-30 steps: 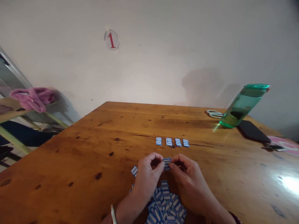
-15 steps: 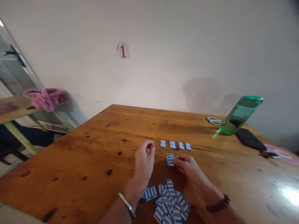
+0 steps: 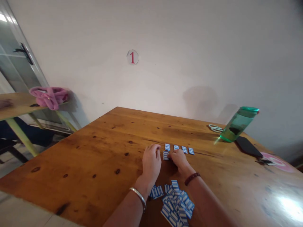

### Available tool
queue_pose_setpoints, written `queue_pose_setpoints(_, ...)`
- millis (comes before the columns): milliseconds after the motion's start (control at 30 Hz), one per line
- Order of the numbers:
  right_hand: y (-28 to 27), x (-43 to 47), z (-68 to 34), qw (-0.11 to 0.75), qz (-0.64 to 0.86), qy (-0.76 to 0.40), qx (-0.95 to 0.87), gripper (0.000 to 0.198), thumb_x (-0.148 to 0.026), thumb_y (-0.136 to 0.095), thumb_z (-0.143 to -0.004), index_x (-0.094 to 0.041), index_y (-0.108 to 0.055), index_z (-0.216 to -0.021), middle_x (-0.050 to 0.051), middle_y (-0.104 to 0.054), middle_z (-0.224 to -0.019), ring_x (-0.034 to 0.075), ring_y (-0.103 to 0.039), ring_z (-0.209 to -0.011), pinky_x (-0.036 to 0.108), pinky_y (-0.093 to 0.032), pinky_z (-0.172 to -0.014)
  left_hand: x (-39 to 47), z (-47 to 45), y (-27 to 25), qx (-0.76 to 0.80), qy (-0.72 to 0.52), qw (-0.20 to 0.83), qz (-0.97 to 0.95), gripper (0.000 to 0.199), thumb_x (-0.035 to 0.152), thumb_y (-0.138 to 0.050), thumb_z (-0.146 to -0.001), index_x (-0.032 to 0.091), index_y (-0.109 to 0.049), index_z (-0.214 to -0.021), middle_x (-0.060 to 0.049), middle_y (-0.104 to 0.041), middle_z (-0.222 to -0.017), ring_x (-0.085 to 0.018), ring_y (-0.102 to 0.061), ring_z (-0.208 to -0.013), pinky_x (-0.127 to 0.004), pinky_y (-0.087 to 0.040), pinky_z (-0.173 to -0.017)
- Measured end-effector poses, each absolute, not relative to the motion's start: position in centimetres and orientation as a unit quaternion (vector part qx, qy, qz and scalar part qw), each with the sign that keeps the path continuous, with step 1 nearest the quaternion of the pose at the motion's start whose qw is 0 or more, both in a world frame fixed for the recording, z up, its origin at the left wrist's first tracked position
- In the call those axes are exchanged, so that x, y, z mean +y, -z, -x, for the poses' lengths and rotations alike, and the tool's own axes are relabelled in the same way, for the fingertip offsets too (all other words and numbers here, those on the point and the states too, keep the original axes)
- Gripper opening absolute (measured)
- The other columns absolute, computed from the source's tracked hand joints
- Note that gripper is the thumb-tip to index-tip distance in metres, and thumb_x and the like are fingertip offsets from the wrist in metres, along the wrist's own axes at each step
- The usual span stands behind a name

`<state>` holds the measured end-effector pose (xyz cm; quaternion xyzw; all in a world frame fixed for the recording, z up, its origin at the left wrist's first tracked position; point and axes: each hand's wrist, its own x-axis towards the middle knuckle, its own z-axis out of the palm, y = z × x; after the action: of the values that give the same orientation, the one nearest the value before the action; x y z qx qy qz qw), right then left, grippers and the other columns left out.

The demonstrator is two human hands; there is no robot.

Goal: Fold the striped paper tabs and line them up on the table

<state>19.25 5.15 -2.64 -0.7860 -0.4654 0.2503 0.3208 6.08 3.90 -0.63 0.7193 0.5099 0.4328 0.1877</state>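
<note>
Two bare hands worked over a brown wooden table, just below the centre of the frame. The right hand had its thumb and fingertips closed on the right edge of a small blue-and-white card, which sat between the two hands. The left hand was just beside that card on its left, its fingers curled toward the thumb; whether anything was between those fingertips could not be told.

Directly above the card, a row of four similar cards ran from the centre toward the right, the second partly covered by the right hand. At bottom centre lay a loose, overlapping pile of the same cards, with a smaller cluster by the left wrist. The left wrist wore a silver bangle, the right a dark red bracelet.

At the right of the frame, a green bottle stood near a flat black object. A round sign with a red "1" hung on the wall at upper centre, and pink cloth lay at middle left.
</note>
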Motion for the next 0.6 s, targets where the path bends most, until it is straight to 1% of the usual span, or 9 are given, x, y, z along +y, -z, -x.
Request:
queue_pose_setpoints(133,2.7,5.3,-19.3,0.245,0.813,-0.269,-0.455,0.029,-0.031,-0.052,-0.085,-0.017,-0.054,-0.111,0.007,-0.056,-0.112,0.019,-0.057,-0.093,0.038,-0.049,-0.077,3.4,-6.4,0.8,0.497,-0.326,0.161,-0.788,0.03,0.008,-0.037,-0.083,0.017,-0.065,-0.089,-0.006,-0.066,-0.092,-0.019,-0.053,-0.091,-0.031,-0.04,-0.083)
queue_pose_setpoints(233,2.6,5.2,-19.2,0.224,0.819,-0.27,-0.453,0.027,-0.031,-0.052,-0.086,-0.018,-0.054,-0.11,0.007,-0.056,-0.112,0.019,-0.057,-0.093,0.037,-0.049,-0.077,3.1,-6.6,1.1,0.485,-0.249,0.141,-0.827,0.033,0.008,-0.036,-0.083,0.019,-0.066,-0.092,-0.005,-0.065,-0.097,-0.02,-0.051,-0.094,-0.031,-0.04,-0.082)
queue_pose_setpoints(333,2.6,5.1,-19.1,0.217,0.822,-0.271,-0.452,0.027,-0.031,-0.052,-0.086,-0.017,-0.055,-0.109,0.006,-0.056,-0.112,0.019,-0.057,-0.092,0.037,-0.049,-0.076,2.9,-6.6,1.2,0.484,-0.189,0.117,-0.846,0.035,0.009,-0.033,-0.085,0.018,-0.065,-0.095,-0.008,-0.063,-0.099,-0.022,-0.05,-0.097,-0.033,-0.04,-0.081)
queue_pose_setpoints(433,2.7,5.1,-19.1,0.213,0.823,-0.27,-0.451,0.027,-0.031,-0.052,-0.086,-0.017,-0.055,-0.109,0.006,-0.056,-0.112,0.019,-0.057,-0.092,0.037,-0.049,-0.076,2.8,-6.6,1.1,0.486,-0.159,0.107,-0.853,0.036,0.012,-0.031,-0.086,0.017,-0.065,-0.097,-0.01,-0.062,-0.101,-0.023,-0.049,-0.098,-0.035,-0.04,-0.08)
queue_pose_setpoints(600,2.9,5.2,-19.1,0.211,0.822,-0.257,-0.462,0.028,-0.031,-0.052,-0.086,-0.017,-0.054,-0.11,0.007,-0.056,-0.112,0.019,-0.057,-0.092,0.037,-0.049,-0.076,2.7,-6.5,1.0,0.478,-0.149,0.096,-0.86,0.036,0.013,-0.031,-0.087,0.018,-0.064,-0.099,-0.01,-0.06,-0.102,-0.024,-0.049,-0.097,-0.036,-0.039,-0.078)
